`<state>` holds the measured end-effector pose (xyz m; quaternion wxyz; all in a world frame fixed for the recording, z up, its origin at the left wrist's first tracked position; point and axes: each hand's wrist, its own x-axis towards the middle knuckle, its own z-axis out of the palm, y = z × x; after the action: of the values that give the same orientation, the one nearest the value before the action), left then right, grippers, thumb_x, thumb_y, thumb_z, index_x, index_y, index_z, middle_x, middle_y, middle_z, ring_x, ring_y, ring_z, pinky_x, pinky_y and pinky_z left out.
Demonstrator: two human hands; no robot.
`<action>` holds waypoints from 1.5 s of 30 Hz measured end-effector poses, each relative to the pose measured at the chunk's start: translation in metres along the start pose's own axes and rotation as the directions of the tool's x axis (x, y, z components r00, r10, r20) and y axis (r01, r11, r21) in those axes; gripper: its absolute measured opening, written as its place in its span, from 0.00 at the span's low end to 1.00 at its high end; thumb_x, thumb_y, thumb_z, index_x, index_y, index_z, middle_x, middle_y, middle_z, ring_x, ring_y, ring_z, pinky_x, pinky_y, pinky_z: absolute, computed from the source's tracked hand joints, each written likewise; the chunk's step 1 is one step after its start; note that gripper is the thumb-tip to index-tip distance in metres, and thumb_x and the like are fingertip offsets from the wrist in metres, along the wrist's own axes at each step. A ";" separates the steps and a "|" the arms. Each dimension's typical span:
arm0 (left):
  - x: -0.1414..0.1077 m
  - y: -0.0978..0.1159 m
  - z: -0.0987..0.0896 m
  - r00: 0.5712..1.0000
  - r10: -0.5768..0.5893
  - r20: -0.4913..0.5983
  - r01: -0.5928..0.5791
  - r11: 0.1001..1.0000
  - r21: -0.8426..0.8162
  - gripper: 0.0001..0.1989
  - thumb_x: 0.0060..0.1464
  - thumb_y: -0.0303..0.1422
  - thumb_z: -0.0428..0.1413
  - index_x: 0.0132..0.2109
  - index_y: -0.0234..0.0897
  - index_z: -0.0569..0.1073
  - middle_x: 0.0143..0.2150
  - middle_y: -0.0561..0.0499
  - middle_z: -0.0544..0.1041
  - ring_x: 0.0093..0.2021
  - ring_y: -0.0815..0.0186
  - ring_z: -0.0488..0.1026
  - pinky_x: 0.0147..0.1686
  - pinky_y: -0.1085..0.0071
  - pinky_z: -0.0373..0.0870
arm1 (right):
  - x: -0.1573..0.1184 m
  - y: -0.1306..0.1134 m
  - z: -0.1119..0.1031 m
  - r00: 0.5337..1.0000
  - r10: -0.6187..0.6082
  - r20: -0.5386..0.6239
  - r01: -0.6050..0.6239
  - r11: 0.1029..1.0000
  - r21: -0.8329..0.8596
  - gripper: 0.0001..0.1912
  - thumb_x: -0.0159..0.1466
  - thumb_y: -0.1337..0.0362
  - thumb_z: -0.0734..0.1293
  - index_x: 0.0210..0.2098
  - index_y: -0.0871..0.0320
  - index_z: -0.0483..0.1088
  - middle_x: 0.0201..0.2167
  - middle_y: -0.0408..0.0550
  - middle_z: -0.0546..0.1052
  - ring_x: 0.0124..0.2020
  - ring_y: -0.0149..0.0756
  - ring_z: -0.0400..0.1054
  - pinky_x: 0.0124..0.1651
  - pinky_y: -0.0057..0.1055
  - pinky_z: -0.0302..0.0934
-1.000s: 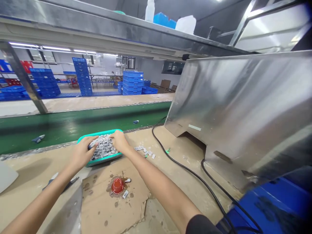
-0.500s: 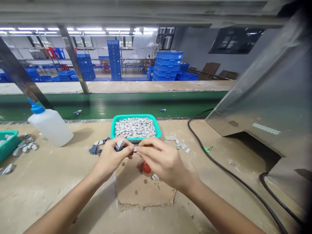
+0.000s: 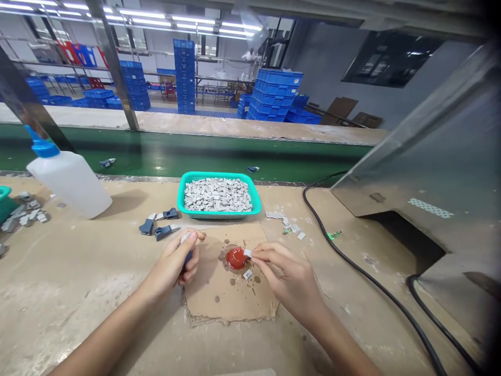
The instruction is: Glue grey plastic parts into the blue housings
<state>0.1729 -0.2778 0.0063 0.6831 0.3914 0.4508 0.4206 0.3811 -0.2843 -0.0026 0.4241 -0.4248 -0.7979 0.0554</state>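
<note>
Red cup [image 3: 236, 258]: in the head view, it is sitting on the cardboard [image 3: 229, 308], wet stains ringing it.
Right hand [image 3: 291, 277]: its grip is narrow, pinching a grey piece [image 3: 248, 253] between thumb and fingers at the cup's right edge.
Left hand [image 3: 174, 263]: its grip is curling around a dark blue part [image 3: 188, 256], just left of the cardboard.
Loose piece [image 3: 247, 274]: it is lying on the cardboard, just beside the cup.
Basket [image 3: 219, 214]: it is standing behind the cardboard on the bench [image 3: 219, 344], holding a pile of grey pieces.
Blue clips [image 3: 147, 226]: they are lying left of the basket.
Work at the cup: the step seems to be wetting the piece; a light touch, with fingertips staying dry and the cup not tipping, is probably serving best. Keeping the blue part steady and clear of the wet patch should be helping too.
Hard to see: fingers are covering most of the blue part. Whether the piece is touching the cup, I cannot tell; nor whether the cup is standing upright.
Cut off: the left edge is cropping a second basket [image 3: 3, 203].
</note>
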 end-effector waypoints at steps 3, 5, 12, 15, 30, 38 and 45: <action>0.000 -0.002 -0.005 0.998 0.041 0.043 -0.033 0.984 -0.175 0.09 0.50 0.33 0.49 0.40 0.37 0.64 0.24 0.56 0.64 0.23 0.74 0.62 0.21 0.80 0.60 | -0.008 0.002 0.008 0.999 -0.040 0.003 0.040 0.999 -0.021 0.08 0.57 0.77 0.61 0.30 0.60 0.68 0.28 0.48 0.72 0.30 0.31 0.68 0.31 0.27 0.66; 0.000 -0.003 -0.007 0.996 0.039 0.077 -0.020 0.973 -0.232 0.14 0.46 0.27 0.50 0.43 0.35 0.64 0.32 0.52 0.68 0.31 0.70 0.66 0.29 0.76 0.64 | -0.010 0.002 0.012 0.998 -0.060 0.010 0.060 0.998 -0.034 0.08 0.57 0.78 0.61 0.30 0.60 0.67 0.28 0.49 0.72 0.31 0.32 0.68 0.32 0.27 0.66; 0.000 -0.005 -0.010 0.999 0.043 -0.018 -0.046 0.972 -0.228 0.21 0.48 0.25 0.53 0.51 0.34 0.61 0.43 0.44 0.72 0.40 0.65 0.70 0.42 0.69 0.64 | -0.011 0.001 0.017 0.996 -0.088 0.009 0.088 0.990 -0.106 0.10 0.58 0.78 0.59 0.31 0.59 0.66 0.29 0.48 0.71 0.31 0.32 0.67 0.33 0.28 0.66; -0.002 -0.003 -0.011 0.999 0.036 0.029 -0.030 0.984 -0.177 0.21 0.48 0.28 0.55 0.50 0.36 0.63 0.45 0.45 0.72 0.38 0.65 0.71 0.37 0.71 0.65 | -0.009 -0.003 0.015 0.996 -0.093 0.012 0.094 0.988 -0.119 0.10 0.58 0.78 0.59 0.30 0.59 0.66 0.28 0.47 0.71 0.31 0.31 0.67 0.33 0.28 0.66; -0.009 -0.003 -0.003 0.999 0.051 0.017 -0.046 0.973 -0.226 0.18 0.42 0.28 0.60 0.43 0.37 0.69 0.37 0.51 0.73 0.31 0.71 0.72 0.35 0.74 0.69 | 0.013 -0.008 0.002 0.993 -0.075 0.094 0.085 0.991 -0.104 0.08 0.57 0.76 0.61 0.28 0.60 0.70 0.29 0.49 0.74 0.31 0.32 0.69 0.33 0.27 0.66; -0.007 -0.009 -0.006 0.980 0.162 0.114 -0.163 0.987 0.001 0.07 0.46 0.27 0.57 0.36 0.36 0.71 0.38 0.51 0.72 0.41 0.68 0.69 0.43 0.73 0.65 | 0.020 -0.029 0.000 0.976 0.216 0.005 -0.210 0.943 0.259 0.05 0.54 0.72 0.65 0.28 0.57 0.72 0.28 0.47 0.74 0.31 0.33 0.70 0.31 0.28 0.69; -0.010 -0.011 -0.001 0.970 0.165 0.181 -0.166 0.986 -0.009 0.05 0.47 0.28 0.56 0.34 0.38 0.71 0.37 0.53 0.71 0.42 0.67 0.68 0.46 0.71 0.62 | 0.023 -0.047 0.009 0.958 0.258 0.125 -0.286 0.835 0.470 0.07 0.53 0.73 0.65 0.29 0.57 0.74 0.29 0.49 0.73 0.33 0.35 0.69 0.33 0.32 0.69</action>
<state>0.1720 -0.2907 -0.0013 0.6824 0.4666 0.3540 0.4374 0.3382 -0.2945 0.0272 0.4815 -0.4126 -0.7019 0.3244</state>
